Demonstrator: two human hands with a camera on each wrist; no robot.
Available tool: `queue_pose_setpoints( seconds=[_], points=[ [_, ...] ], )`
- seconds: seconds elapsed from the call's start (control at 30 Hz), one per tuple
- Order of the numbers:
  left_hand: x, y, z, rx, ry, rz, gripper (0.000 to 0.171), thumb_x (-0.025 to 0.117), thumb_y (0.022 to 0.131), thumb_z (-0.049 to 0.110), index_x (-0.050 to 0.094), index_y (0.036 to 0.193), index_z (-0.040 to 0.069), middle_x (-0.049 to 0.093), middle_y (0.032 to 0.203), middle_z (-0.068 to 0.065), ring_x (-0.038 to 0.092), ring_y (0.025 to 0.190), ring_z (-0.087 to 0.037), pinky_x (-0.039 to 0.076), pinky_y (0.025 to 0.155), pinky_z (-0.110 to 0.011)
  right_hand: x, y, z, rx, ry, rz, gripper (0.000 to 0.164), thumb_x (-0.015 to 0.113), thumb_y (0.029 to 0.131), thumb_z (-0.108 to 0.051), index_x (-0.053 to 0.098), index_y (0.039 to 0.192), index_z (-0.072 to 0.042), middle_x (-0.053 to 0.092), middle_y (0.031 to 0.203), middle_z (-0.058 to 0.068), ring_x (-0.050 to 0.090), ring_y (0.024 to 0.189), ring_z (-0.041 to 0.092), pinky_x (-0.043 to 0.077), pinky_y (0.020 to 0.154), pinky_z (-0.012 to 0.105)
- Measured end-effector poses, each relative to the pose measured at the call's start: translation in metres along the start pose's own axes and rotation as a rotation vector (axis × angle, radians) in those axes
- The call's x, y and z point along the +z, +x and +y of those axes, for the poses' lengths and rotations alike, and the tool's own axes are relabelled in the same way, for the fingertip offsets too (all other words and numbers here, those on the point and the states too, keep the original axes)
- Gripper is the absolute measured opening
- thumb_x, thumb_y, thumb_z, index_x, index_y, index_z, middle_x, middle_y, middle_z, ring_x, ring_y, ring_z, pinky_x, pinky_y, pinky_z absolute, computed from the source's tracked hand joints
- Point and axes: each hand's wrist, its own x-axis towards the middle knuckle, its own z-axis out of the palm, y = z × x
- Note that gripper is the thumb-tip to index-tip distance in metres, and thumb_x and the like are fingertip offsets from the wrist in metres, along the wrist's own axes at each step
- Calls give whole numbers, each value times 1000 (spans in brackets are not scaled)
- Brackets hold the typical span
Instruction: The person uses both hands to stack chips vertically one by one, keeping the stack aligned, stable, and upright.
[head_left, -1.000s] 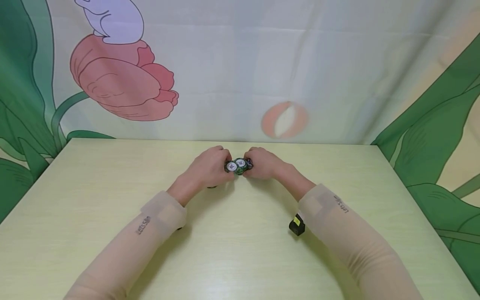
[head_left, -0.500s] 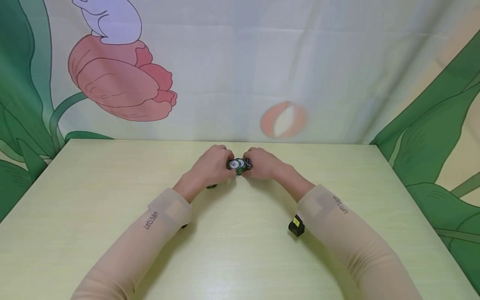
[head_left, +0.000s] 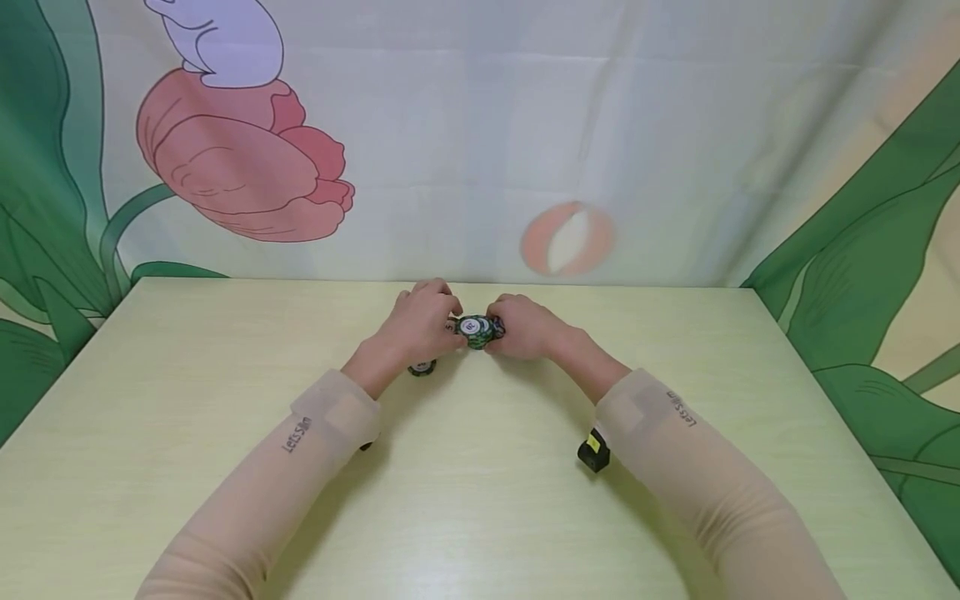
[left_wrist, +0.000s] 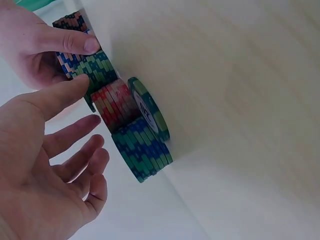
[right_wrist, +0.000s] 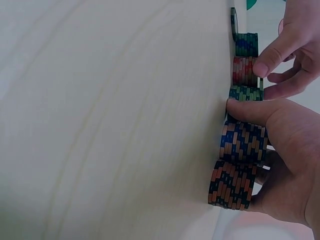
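Several stacks of poker chips stand in a row near the table's far edge. My right hand [head_left: 528, 327] holds the stack of green poker chips [right_wrist: 245, 93], thumb in front and fingers behind. A chip with a white centre [head_left: 471, 327] tops that stack. Just left of it is my left hand [head_left: 423, 321], fingers spread and loosely bent, the thumb tip close to the green stack; whether it touches is unclear. Beside it are a red stack [left_wrist: 117, 103], a blue-and-green stack [left_wrist: 142, 151] and a single green chip [left_wrist: 149, 110] lying flat.
A blue-and-orange stack [right_wrist: 243, 142] and a black-and-orange stack [right_wrist: 231, 185] stand beyond the green one. A small black object with a yellow patch [head_left: 594, 450] lies by the right sleeve. Another dark thing [head_left: 366, 446] is mostly hidden under the left sleeve. A printed curtain [head_left: 420, 150] hangs behind the table.
My left fingers have parted from the top chip and the hand has shifted slightly left and away. That chip sits more squarely on the green stack. My right hand stays in place.
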Motion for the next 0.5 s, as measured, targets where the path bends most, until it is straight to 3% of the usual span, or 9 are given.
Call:
queue_pose_setpoints(
  seconds=[0.17, 0.5],
  points=[
    [0, 2, 2, 8, 19, -23, 31, 79, 91, 25, 75, 114, 5, 57, 124, -12, 48, 119, -31, 40, 93, -51, 0, 0, 0, -1, 2, 5, 31, 80, 89, -20, 68, 109, 0, 64, 109, 12, 58, 95, 26, 48, 92, 39],
    [2, 4, 5, -5, 41, -40, 33, 78, 94, 29, 73, 117, 6, 57, 124, -11, 47, 119, -30, 39, 94, -50, 0, 0, 2, 6, 9, 1, 32, 79, 90, -21, 68, 112, 0, 64, 111, 12, 59, 99, 26, 48, 94, 39]
  ],
)
